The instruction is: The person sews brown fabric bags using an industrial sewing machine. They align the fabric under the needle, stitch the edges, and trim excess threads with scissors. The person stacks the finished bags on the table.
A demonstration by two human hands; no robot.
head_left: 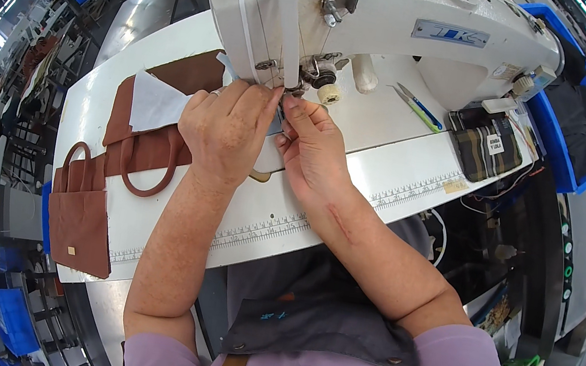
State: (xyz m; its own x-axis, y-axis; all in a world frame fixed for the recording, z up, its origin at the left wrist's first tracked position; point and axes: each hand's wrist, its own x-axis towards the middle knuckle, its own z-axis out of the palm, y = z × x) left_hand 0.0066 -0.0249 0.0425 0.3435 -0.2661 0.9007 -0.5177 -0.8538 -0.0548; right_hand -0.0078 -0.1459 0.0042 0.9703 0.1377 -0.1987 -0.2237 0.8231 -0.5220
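Note:
A white sewing machine (379,10) stands on the white table. My left hand (230,124) is closed at the needle area, thumb and forefinger pinched beside the presser foot. My right hand (314,144) is closed just right of it, fingertips pinched at the needle; what either pinches is too small or hidden to make out. A pale blue piece (224,64) shows behind my left hand, partly hidden. To the left lie brown bag pieces (78,223) with looped handles (148,188) and a white sheet (157,102) on top.
Scissors and snips (418,107) and a striped pouch (478,139) lie right of the needle on the table (253,245). A blue bin (582,173) with dark material is at the right edge. More blue bins (15,319), racks and workstations surround the table.

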